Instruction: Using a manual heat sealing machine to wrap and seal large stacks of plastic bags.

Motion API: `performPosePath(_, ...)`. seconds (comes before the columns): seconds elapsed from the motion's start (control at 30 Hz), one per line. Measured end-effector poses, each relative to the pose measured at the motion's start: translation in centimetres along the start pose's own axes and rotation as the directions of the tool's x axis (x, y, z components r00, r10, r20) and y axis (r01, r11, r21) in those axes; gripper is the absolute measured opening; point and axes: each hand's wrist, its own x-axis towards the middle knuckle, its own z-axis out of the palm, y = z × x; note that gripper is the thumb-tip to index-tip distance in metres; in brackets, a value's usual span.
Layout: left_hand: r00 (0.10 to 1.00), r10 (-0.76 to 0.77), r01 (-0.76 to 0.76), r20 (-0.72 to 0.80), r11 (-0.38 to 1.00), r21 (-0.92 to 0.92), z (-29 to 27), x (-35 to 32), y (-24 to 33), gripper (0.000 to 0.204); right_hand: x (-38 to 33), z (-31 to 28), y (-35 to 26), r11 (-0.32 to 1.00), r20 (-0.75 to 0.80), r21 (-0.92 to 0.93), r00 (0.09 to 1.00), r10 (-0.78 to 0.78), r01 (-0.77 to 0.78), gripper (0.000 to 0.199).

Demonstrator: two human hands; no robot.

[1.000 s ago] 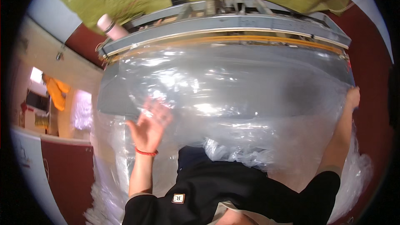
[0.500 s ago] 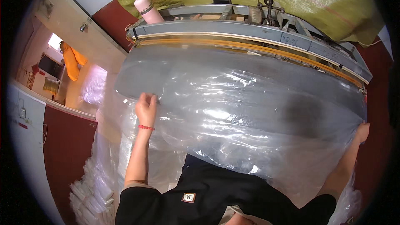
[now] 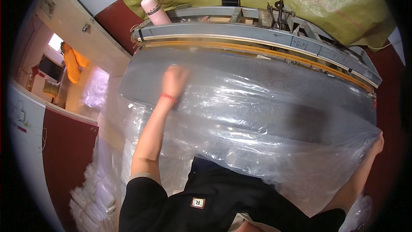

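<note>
A wide sheet of clear plastic film [image 3: 231, 122] lies over a grey worktop and hangs down its near side toward me. At the right end, my right hand [image 3: 378, 142] is closed on the film's edge, pulling it into taut creases. Above the left part of the worktop [image 3: 146, 73] is my left hand [image 3: 174, 80], a red bead bracelet on its wrist. Motion smears its fingers, so whether it touches the film or holds anything cannot be made out.
Behind the worktop runs a long grey metal bar machine [image 3: 223, 30] with orange strips. A pink bottle [image 3: 155, 10] stands at its left end and a metal clamp [image 3: 279, 13] farther right. Bundled film [image 3: 92, 197] piles up at lower left, near an open door [image 3: 77, 17].
My left hand has moved forward and slightly right, from the film's near left part toward the bar. My right hand has shifted slightly nearer and keeps hold of the film's edge.
</note>
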Motion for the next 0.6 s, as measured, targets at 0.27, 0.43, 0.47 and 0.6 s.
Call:
performPosePath(0.27,0.972,-0.043,0.013,-0.232,0.992,-0.129,1.0,1.4,-0.7,0.014,-0.4,-5.4,-5.2,0.984,-0.070,-0.123,0.987,-0.141,0.132,0.041)
performPosePath(0.43,0.983,-0.094,0.083,-0.159,0.994,-0.075,0.6,2.8,-2.1,0.017,7.2,-6.6,-4.4,0.873,0.094,-0.467,0.989,-0.112,0.143,0.037)
performPosePath(0.47,0.948,-0.250,0.194,-0.198,0.945,-0.264,-1.0,3.4,-0.1,0.020,3.4,-0.5,-5.7,0.739,-0.055,-0.665,0.980,-0.189,0.105,0.031)
performPosePath(0.6,0.832,-0.531,0.252,-0.160,0.619,-0.744,-1.6,5.3,-7.6,0.013,-3.1,12.6,-6.5,0.589,0.014,-0.763,0.918,-0.397,0.266,0.030)
